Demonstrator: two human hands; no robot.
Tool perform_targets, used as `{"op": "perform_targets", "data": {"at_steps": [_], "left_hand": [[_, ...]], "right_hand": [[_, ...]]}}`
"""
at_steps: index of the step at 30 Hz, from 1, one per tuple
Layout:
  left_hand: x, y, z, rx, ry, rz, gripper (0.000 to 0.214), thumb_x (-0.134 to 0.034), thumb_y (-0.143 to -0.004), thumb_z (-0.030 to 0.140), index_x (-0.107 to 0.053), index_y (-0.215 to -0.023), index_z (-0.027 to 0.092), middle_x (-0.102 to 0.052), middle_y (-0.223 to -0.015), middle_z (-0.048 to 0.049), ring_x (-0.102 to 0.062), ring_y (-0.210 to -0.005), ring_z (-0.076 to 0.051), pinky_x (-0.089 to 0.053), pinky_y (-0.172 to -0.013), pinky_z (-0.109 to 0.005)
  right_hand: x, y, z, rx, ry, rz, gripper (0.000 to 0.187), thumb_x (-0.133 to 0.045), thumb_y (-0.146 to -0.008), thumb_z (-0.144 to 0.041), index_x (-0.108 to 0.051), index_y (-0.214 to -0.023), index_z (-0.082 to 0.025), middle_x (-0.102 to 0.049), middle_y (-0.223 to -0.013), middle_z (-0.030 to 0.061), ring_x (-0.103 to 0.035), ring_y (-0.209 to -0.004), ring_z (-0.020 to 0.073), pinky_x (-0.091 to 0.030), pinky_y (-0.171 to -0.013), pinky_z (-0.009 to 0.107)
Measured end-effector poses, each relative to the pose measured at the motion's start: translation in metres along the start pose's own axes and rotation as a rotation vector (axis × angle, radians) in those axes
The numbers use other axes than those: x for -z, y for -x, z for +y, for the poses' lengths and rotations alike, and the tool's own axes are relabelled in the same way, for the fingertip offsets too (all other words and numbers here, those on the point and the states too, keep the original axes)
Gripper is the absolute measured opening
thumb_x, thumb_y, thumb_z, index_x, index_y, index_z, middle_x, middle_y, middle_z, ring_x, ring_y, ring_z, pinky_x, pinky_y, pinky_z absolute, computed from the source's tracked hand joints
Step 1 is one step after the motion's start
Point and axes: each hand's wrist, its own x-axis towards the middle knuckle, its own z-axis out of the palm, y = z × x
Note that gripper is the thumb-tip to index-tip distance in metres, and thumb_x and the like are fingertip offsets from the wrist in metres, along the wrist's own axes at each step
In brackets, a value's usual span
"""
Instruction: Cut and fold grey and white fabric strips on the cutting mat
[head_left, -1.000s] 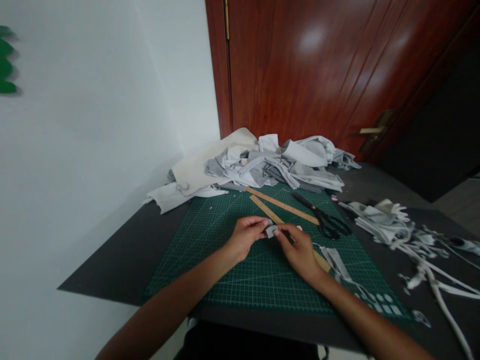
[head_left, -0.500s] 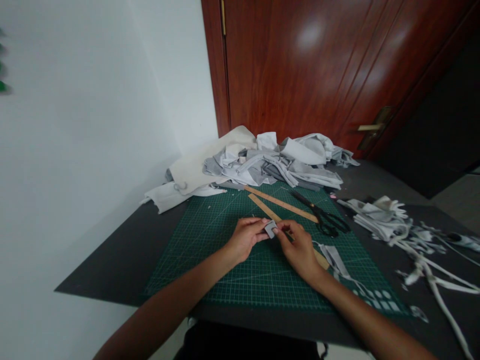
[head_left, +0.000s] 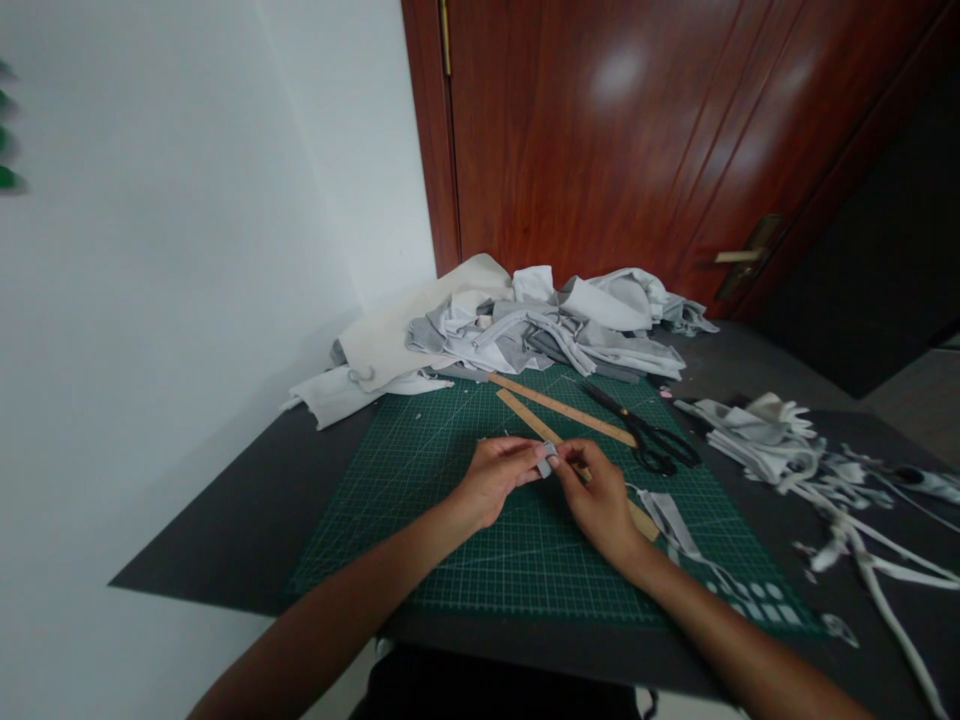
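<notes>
A small grey piece of fabric point(head_left: 547, 462) is pinched between my two hands, above the green cutting mat point(head_left: 465, 560). My left hand point(head_left: 496, 475) grips its left side with thumb and fingers. From the right, my right hand point(head_left: 596, 492) presses thumb against fingers on the same piece, and the fingertips hide part of it. Behind and partly under my hands lie two wooden rulers point(head_left: 559, 404). Black scissors point(head_left: 637, 428) rest on the mat beyond my right hand. A grey fabric strip point(head_left: 671, 520) lies close to my right wrist.
Grey and white cloth point(head_left: 517, 330) is heaped at the back of the dark table point(head_left: 225, 510). On the right are folded scraps point(head_left: 765, 440) and tangled white strips point(head_left: 862, 530). A white wall point(head_left: 225, 250) borders the left, and a wooden door point(head_left: 600, 150) stands behind.
The grey fabric piece has turned and appears folded over, with less of its face showing. My fingers have shifted slightly; both hands keep hold of it.
</notes>
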Motion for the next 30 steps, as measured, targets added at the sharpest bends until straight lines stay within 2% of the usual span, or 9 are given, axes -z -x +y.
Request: {"op": "perform_targets", "data": {"at_steps": [3,6,20,24,30], "left_hand": [[0.003,-0.002,-0.005,-0.006,-0.067,0.044,0.048,-0.099,-0.052,0.038,-0.08,-0.089,0.013,-0.077,-0.089,-0.0094,-0.07,-0.084,-0.02,-0.054,-0.086,-0.036],[0.006,-0.004,-0.01,-0.019,-0.092,0.062,0.047,-0.098,-0.053,0.038,-0.079,-0.089,0.013,-0.077,-0.088,-0.0092,-0.069,-0.082,-0.018,-0.054,-0.082,-0.034],[0.004,-0.002,-0.009,-0.034,-0.081,0.079,0.044,-0.097,-0.054,0.038,-0.076,-0.082,0.011,-0.077,-0.085,-0.0099,-0.071,-0.081,-0.02,-0.054,-0.083,-0.036],[0.004,-0.001,-0.009,-0.051,-0.1,0.075,0.04,-0.096,-0.058,0.037,-0.076,-0.081,0.011,-0.077,-0.086,-0.0104,-0.071,-0.081,-0.02,-0.054,-0.082,-0.036],[0.0,0.0,-0.005,-0.13,-0.156,0.049,0.036,-0.095,-0.057,0.036,-0.076,-0.077,0.012,-0.073,-0.072,-0.0053,-0.065,-0.068,-0.015,-0.051,-0.07,-0.029]], "right_hand": [[-0.001,0.0,0.003,0.003,-0.008,0.007,0.008,-0.061,-0.094,-0.033,-0.063,-0.092,-0.025,-0.073,-0.086,0.0026,-0.067,-0.081,0.024,-0.048,-0.081,0.039],[-0.002,0.001,0.005,0.011,-0.016,0.001,0.008,-0.06,-0.095,-0.032,-0.063,-0.093,-0.025,-0.073,-0.087,0.0026,-0.067,-0.082,0.0238,-0.048,-0.081,0.039],[-0.002,0.002,-0.004,-0.018,-0.067,0.013,0.01,-0.061,-0.095,-0.033,-0.063,-0.095,-0.024,-0.072,-0.09,0.003,-0.066,-0.083,0.0226,-0.049,-0.079,0.037],[-0.001,0.001,-0.009,-0.07,-0.144,0.019,0.016,-0.067,-0.092,-0.039,-0.064,-0.094,-0.023,-0.07,-0.086,0.0028,-0.065,-0.079,0.0217,-0.05,-0.073,0.034],[0.002,-0.001,-0.011,-0.118,-0.214,-0.03,0.022,-0.065,-0.093,-0.043,-0.069,-0.087,-0.022,-0.07,-0.079,0.0024,-0.063,-0.073,0.0202,-0.047,-0.066,0.031]]}}
